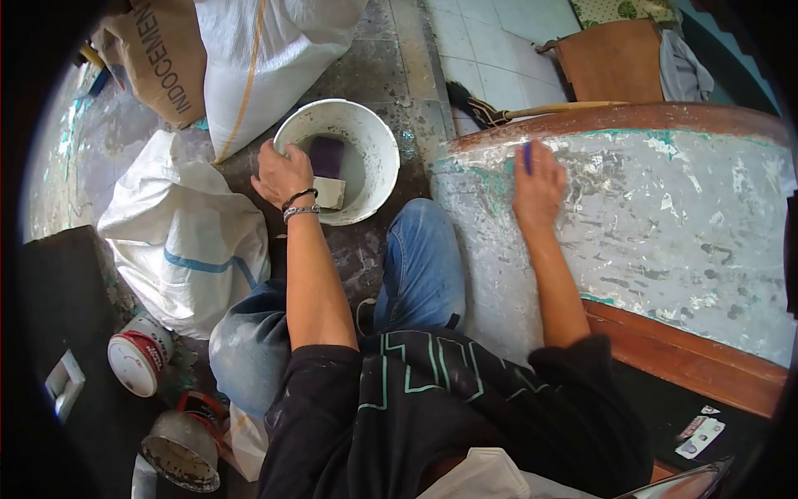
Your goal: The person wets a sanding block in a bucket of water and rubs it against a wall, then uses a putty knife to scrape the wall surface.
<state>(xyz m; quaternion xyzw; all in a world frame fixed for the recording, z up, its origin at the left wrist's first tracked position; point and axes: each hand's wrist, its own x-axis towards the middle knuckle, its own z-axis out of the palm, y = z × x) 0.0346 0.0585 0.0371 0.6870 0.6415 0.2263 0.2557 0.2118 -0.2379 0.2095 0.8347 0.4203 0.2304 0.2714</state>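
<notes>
My left hand has its fingers curled over the near left rim of a white plastic bucket, closed on it. In the bucket, a dark purple sheet and a pale block rest in cloudy liquid. My right hand is closed round a small purple piece, which looks like folded sandpaper; most of it is hidden by the fingers. That hand lies against the upper left part of a grey, patchy wall surface with worn paint and turquoise traces.
White woven sacks and a brown paper sack stand on the left. Paint tins and a metal pot are at the lower left. A broom lies beyond the reddish-brown edge, near a brown chair.
</notes>
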